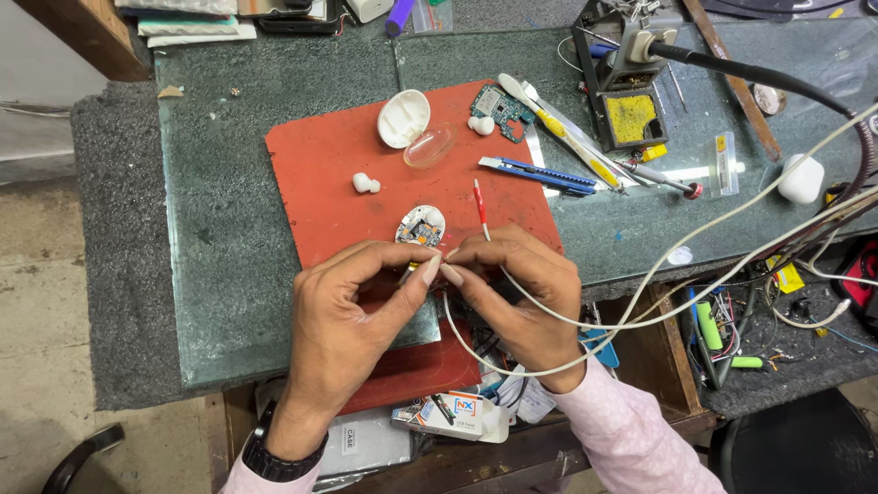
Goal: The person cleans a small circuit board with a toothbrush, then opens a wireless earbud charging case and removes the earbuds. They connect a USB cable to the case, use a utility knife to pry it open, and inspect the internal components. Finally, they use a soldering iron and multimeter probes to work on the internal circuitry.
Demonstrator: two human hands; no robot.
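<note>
Your left hand [352, 306] and right hand [517, 284] pinch a tiny part together, near the round circuit board [421, 226] on the red mat [329, 165], keeping it steady.

Single head view, steeply down, close over the workbench [274, 302]

A square red rubber mat [329, 174] lies on a grey-green glass worktop [229, 274]. Near the mat's far edge sits an open white oval plastic case [403, 118]. A small white earbud [366, 184] lies mid-mat. A blue utility knife [535, 174] rests at the mat's right edge. A soldering stand with yellow sponge [631, 117] occupies the worktop's far right.
</note>
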